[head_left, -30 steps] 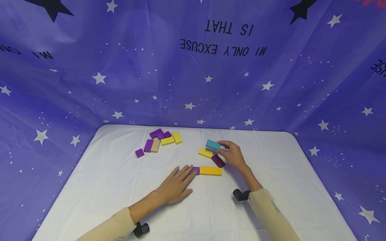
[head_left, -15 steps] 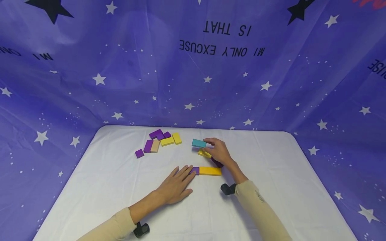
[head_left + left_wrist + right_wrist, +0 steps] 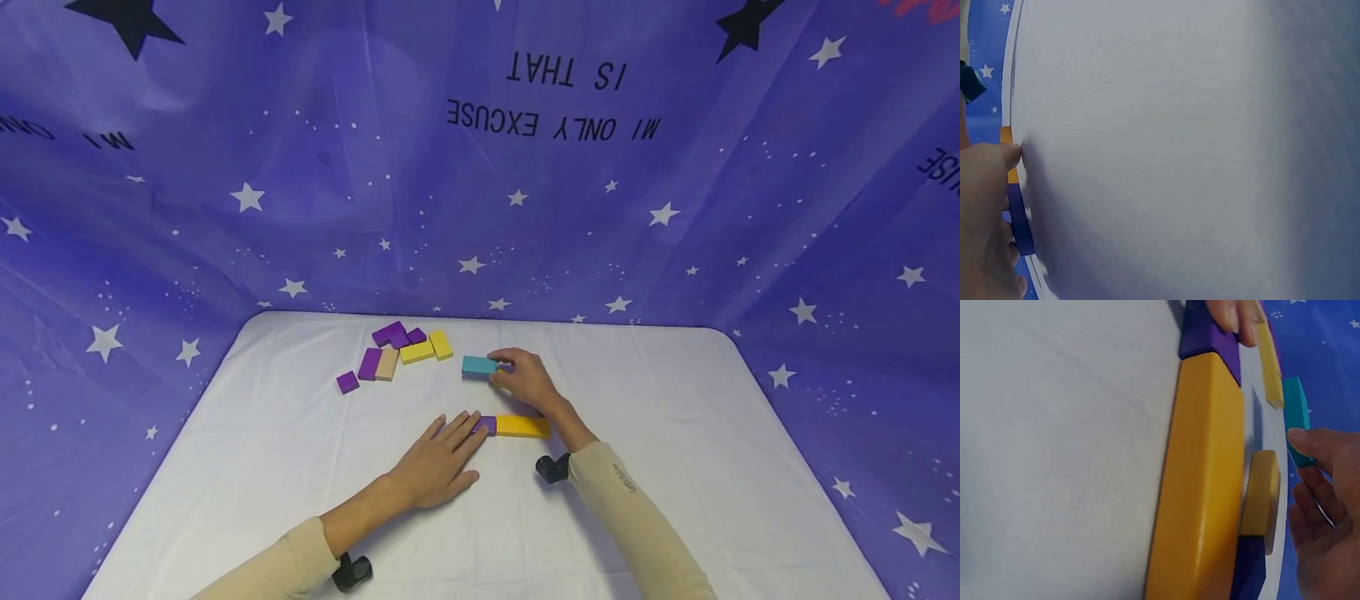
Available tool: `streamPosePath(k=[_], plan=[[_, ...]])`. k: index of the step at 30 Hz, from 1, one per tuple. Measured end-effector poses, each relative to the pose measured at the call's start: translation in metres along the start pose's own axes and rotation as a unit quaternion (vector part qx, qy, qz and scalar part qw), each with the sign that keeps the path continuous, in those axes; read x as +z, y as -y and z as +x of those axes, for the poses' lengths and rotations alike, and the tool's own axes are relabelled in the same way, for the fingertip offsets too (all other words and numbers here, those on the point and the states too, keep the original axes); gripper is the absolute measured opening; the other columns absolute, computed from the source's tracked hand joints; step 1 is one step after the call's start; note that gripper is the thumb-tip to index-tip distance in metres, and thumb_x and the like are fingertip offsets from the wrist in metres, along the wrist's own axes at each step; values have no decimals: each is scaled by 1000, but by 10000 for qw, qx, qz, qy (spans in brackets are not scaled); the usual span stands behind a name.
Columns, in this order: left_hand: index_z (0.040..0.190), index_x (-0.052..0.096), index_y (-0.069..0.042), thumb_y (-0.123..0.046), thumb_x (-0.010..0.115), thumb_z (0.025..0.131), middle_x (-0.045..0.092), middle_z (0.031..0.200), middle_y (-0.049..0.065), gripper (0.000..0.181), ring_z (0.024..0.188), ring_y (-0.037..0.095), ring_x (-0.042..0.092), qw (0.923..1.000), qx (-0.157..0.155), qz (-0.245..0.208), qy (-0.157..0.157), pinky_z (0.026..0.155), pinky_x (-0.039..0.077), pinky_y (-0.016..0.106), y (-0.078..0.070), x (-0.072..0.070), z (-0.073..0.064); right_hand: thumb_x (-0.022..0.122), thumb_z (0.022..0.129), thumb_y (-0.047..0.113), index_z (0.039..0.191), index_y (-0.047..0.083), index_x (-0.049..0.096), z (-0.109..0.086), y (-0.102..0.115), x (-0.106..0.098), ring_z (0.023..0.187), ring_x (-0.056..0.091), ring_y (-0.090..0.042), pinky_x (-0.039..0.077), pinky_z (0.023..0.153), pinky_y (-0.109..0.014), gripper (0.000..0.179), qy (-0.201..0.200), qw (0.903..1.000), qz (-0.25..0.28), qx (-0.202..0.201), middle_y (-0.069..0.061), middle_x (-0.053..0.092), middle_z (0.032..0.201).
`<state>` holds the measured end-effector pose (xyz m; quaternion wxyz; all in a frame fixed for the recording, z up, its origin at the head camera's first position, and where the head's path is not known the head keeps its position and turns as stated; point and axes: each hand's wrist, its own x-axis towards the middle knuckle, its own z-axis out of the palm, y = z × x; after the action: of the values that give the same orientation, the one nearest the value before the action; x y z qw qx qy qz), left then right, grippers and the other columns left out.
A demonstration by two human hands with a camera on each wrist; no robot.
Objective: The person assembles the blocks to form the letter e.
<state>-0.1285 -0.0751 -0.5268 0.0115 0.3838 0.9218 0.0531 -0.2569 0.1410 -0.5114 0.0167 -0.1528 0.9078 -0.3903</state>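
Note:
My right hand (image 3: pixel 528 383) pinches one end of a teal block (image 3: pixel 477 367) between thumb and fingers, close over the table. In the right wrist view the thumb lies on the teal block's near face. My left hand (image 3: pixel 433 468) lies flat with its fingers spread, fingertips resting on a purple block (image 3: pixel 489 424). End to end with that block sits a long orange-yellow block (image 3: pixel 523 427). Beyond this row, a shorter yellow block (image 3: pixel 1260 494) and a dark purple block (image 3: pixel 1247 565) show in the right wrist view; the right hand mostly hides them in the head view.
At the back left of the white table (image 3: pixel 262 467) lie several loose blocks: a purple cube (image 3: pixel 347 382), a tan block (image 3: pixel 386 364) beside a purple one, more purple pieces and two yellow blocks (image 3: pixel 441 344). A blue star-printed cloth (image 3: pixel 480 233) walls the table's far side.
My right hand has carried the teal block leftward, past the yellow and dark purple blocks, and slightly nearer. The left hand stays in place on the purple block.

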Motion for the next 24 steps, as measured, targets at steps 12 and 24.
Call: streamPosePath(k=[12, 24], plan=[[157, 31, -9, -47, 45, 104, 22, 163, 13, 66, 149, 29, 19, 10000, 17, 11, 27, 118, 17, 53, 0, 0, 1, 76, 88, 10, 122, 10, 71, 1, -3, 7, 119, 59, -26, 42, 106, -40, 35, 160, 9995, -260, -2, -8, 67, 125], [157, 31, -10, -48, 45, 104, 22, 163, 12, 67, 149, 28, 19, 10000, 2, 54, 21, 118, 18, 52, 1, 1, 1, 72, 91, 10, 128, 9, 68, 2, -7, 13, 124, 56, -26, 38, 109, -41, 37, 396, 9981, -462, 136, -8, 65, 128]])
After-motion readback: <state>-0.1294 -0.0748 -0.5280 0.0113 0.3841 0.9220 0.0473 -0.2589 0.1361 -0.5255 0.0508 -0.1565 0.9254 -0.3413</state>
